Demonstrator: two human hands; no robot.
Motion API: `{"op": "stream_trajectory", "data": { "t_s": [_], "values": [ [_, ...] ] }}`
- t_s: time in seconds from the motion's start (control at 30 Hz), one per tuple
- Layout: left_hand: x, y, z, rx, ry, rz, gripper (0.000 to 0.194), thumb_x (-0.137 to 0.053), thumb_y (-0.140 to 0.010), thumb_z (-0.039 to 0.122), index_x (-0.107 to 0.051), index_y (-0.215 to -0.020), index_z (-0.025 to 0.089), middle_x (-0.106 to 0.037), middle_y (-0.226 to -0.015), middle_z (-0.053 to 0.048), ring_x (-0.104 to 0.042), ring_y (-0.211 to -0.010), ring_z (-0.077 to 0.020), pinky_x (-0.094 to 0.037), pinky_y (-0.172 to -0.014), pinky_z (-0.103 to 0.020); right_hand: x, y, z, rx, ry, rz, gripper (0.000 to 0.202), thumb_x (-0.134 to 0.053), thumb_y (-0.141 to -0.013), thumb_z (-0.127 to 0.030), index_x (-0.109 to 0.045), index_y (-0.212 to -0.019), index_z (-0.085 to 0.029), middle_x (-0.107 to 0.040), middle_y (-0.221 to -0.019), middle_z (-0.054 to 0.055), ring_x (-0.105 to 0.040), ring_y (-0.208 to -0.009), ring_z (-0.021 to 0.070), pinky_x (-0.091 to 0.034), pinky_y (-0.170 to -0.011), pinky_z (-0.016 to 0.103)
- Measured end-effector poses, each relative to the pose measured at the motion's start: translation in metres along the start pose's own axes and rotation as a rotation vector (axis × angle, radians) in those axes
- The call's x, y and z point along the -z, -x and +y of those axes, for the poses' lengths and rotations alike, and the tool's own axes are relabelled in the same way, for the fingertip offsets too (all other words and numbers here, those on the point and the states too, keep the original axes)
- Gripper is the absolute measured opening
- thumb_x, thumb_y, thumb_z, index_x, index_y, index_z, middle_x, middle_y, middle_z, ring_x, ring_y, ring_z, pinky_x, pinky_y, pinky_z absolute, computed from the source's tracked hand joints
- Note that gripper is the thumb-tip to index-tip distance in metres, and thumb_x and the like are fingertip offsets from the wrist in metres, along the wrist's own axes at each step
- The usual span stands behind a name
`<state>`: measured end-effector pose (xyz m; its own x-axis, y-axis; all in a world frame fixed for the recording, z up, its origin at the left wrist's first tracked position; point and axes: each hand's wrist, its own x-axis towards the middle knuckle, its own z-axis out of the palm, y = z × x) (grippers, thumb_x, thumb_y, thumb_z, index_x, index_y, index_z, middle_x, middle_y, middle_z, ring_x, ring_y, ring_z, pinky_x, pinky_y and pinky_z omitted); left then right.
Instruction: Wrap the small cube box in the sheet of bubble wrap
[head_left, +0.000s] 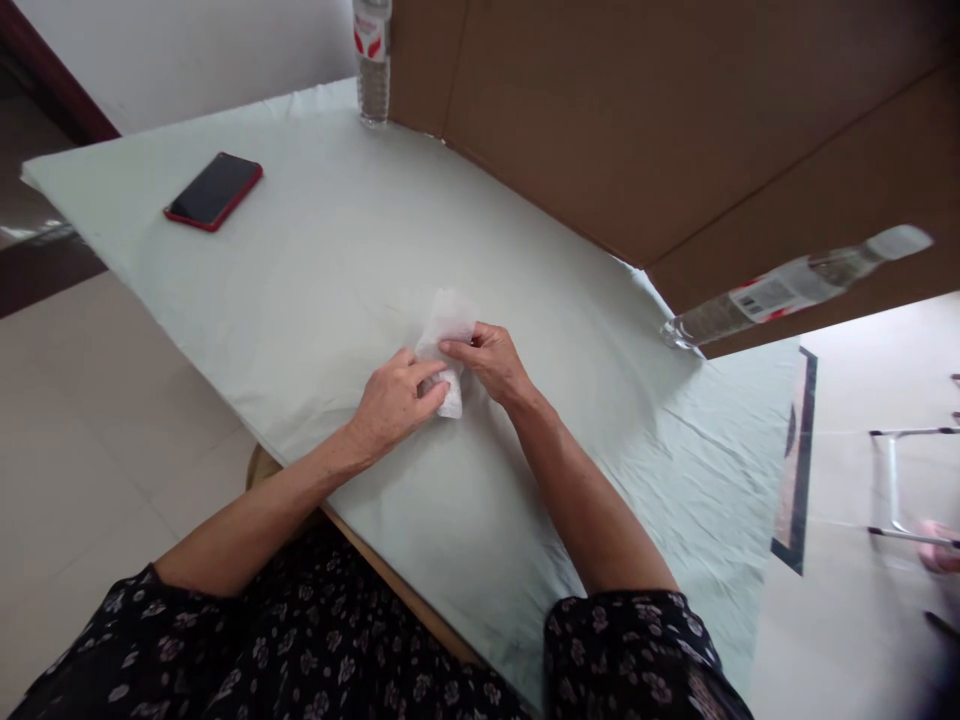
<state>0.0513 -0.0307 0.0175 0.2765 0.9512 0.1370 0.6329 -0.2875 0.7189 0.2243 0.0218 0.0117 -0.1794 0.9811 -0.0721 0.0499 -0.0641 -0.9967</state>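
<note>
A thin white sheet, most likely a tissue (448, 312), is held just above or on the cloth, in front of me at the middle of the table. Its upper end spreads flat, while the lower end looks folded or crumpled. My right hand (496, 365) pinches its right edge between thumb and fingers. On the lower left part, my left hand (391, 402) has thumb and forefinger closed on the sheet. Whether anything is wrapped inside cannot be made out.
A pale green cloth (300, 290) covers the table. A phone in a red case (214, 191) lies at the far left. Brown cardboard panels (600, 110) stand along the back, with one water bottle (373, 65) at their left and another bottle (780, 290) at the right.
</note>
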Motion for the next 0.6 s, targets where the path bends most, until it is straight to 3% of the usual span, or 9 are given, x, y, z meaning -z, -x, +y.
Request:
{"op": "stream_trajectory", "data": {
  "t_s": [0.33, 0.53, 0.6],
  "values": [
    [-0.005, 0.005, -0.003, 0.004, 0.052, 0.092, 0.027, -0.065, -0.087, 0.03, -0.077, -0.11, 0.02, -0.053, -0.078, 0.001, -0.052, -0.065, -0.0138, -0.046, -0.07, -0.03, -0.005, 0.012, 0.0, 0.071, -0.104, -0.088, 0.033, -0.083, -0.071, -0.046, -0.071, -0.089, -0.021, -0.073, -0.086, 0.001, -0.065, -0.081, 0.0173, -0.053, -0.08, 0.032],
    [-0.007, 0.006, -0.002, 0.022, 0.07, 0.148, 0.015, -0.069, -0.084, 0.024, -0.069, -0.098, 0.019, -0.053, -0.076, 0.003, -0.051, -0.068, -0.0137, -0.044, -0.07, -0.029, -0.01, 0.018, 0.001, 0.128, -0.091, -0.067, 0.036, -0.079, -0.077, -0.052, -0.069, -0.093, -0.021, -0.071, -0.087, 0.001, -0.065, -0.082, 0.017, -0.053, -0.08, 0.032],
    [-0.008, 0.006, -0.002, 0.079, 0.086, 0.174, 0.019, -0.072, -0.082, 0.025, -0.063, -0.098, 0.019, -0.054, -0.076, 0.003, -0.052, -0.068, -0.0138, -0.044, -0.071, -0.029, -0.011, 0.024, 0.002, 0.166, -0.038, -0.034, 0.035, -0.077, -0.08, -0.052, -0.068, -0.092, -0.021, -0.068, -0.084, 0.0, -0.062, -0.078, 0.0162, -0.051, -0.077, 0.03]
  ]
}}
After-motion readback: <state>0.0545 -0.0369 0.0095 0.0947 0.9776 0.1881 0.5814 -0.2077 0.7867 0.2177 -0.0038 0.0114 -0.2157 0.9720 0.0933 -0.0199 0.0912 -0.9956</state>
